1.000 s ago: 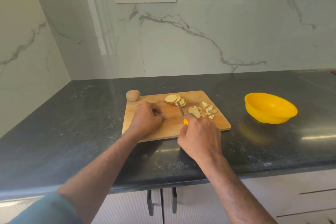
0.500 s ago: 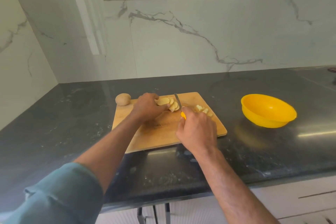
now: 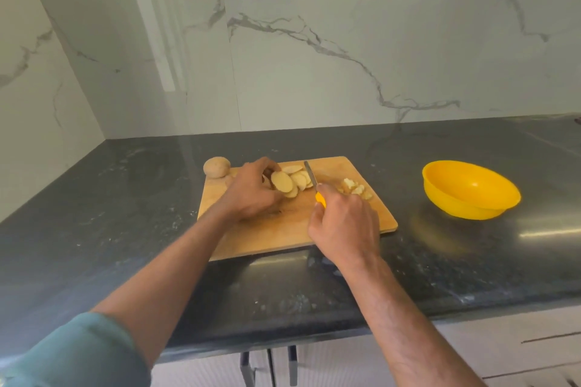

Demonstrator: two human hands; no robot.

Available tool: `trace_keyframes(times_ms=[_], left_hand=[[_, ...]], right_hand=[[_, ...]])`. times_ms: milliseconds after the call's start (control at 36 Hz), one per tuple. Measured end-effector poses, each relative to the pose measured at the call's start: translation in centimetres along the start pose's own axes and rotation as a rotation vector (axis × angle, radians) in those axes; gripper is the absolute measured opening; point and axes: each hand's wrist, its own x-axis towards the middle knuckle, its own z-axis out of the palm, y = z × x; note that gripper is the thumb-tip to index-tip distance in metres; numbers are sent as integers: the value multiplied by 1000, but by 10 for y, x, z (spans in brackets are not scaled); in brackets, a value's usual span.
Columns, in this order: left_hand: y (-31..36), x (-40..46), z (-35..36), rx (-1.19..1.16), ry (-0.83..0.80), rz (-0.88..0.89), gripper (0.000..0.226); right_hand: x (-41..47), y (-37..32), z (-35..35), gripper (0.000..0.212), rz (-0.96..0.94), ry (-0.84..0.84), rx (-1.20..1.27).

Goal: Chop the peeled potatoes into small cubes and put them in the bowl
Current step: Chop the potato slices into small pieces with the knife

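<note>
— Gripping what?
— Left hand (image 3: 251, 193) pinches potato slices (image 3: 290, 181) on the cutting board (image 3: 283, 232); right hand (image 3: 344, 223) clasps the knife (image 3: 311, 176).
— Around them?
— 1 whole potato (image 3: 216, 167) at the board's corner, cubes (image 3: 356, 189) behind the right hand, yellow bowl (image 3: 470, 188) well apart.

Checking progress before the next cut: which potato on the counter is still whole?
The round potato at the board's far left corner. The other is already slices under the left hand and cut bits beside the knife.
</note>
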Motion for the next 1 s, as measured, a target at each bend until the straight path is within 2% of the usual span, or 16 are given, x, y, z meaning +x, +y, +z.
trace_keyframes(times_ms=[111,306,444,556,611,778,1000], left_hand=[[-8,-20,-15,8,-142,120,55],[-18,-28,-17,-65,-199,146,56],[-24,-28,-4,99,-107,166,71],[-7,-28,0,245,-96,143,57],[-1,-25,0,262,-118,150,51],[4,-11,-14,254,-180,187,50],[9,27,-21,201,-30,182,41]], right_hand=[[-7,-5,2,33,-17,9,21],[-12,-10,4,36,-87,-17,-5],[-13,-12,1,39,-84,-33,7],[-12,-14,2,38,-94,-43,-25],[-12,-15,1,38,-88,-47,-40],[-13,-14,-2,38,-58,-53,-36],[-11,-15,-2,37,-45,-45,-29]])
